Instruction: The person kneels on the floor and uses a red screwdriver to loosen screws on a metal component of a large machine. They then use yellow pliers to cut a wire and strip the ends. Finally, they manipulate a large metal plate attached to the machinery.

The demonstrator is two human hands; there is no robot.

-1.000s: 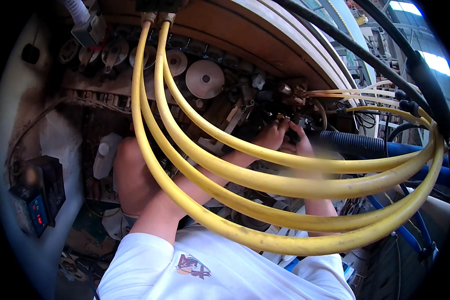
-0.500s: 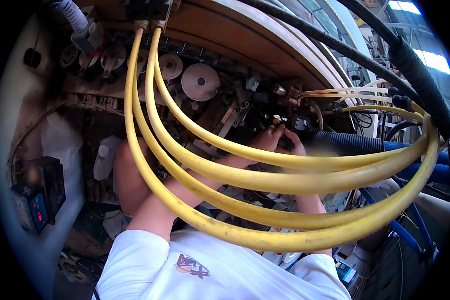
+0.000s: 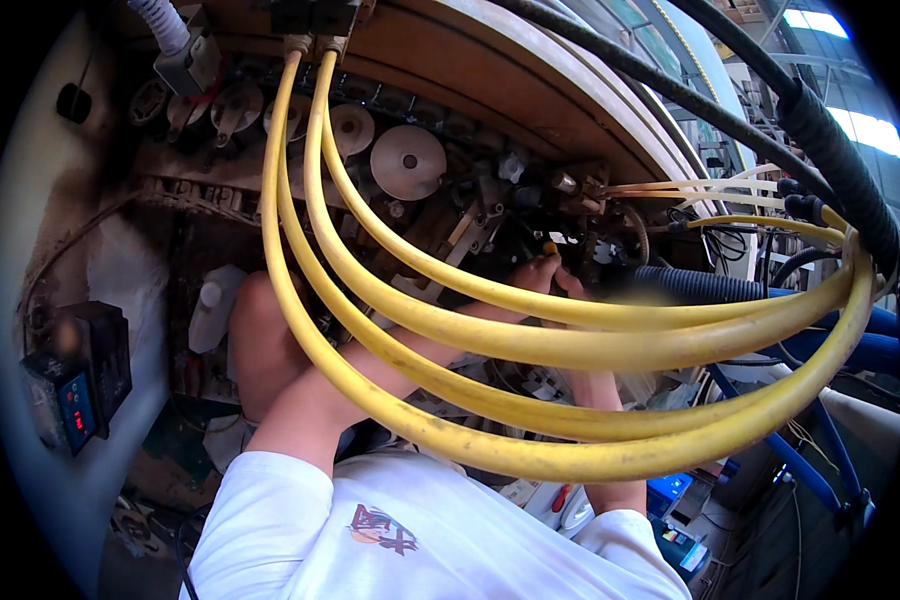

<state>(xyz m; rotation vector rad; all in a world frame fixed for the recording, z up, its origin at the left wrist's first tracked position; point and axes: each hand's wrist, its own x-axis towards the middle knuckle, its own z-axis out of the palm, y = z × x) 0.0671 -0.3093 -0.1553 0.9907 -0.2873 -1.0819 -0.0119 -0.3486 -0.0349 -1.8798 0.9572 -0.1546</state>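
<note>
Both my arms reach forward beneath the thick yellow hoses (image 3: 530,335) into the dark works of a machine. My left hand (image 3: 536,275) is closed, its fingers pressed together beside a small yellow-tipped part (image 3: 550,248). What those fingers hold is too small and dark to make out. Close against it on the right is my right hand (image 3: 570,286), with bent fingers showing above the hose. The rest of that hand is covered by the hoses, so its grip is hidden. Dark metal parts surround both hands.
Pale round discs (image 3: 408,163) line the machine's far side. A black corrugated hose (image 3: 705,285) lies right of my hands. At the left hang a box with a lit red display (image 3: 78,415) and a white plastic bottle (image 3: 210,308). Black cables (image 3: 670,85) cross the upper right.
My right hand has drawn in lower and closer to the left, its fingers now more bent and more hidden. My left hand stays near the yellow-tipped part. The view has shifted slightly.
</note>
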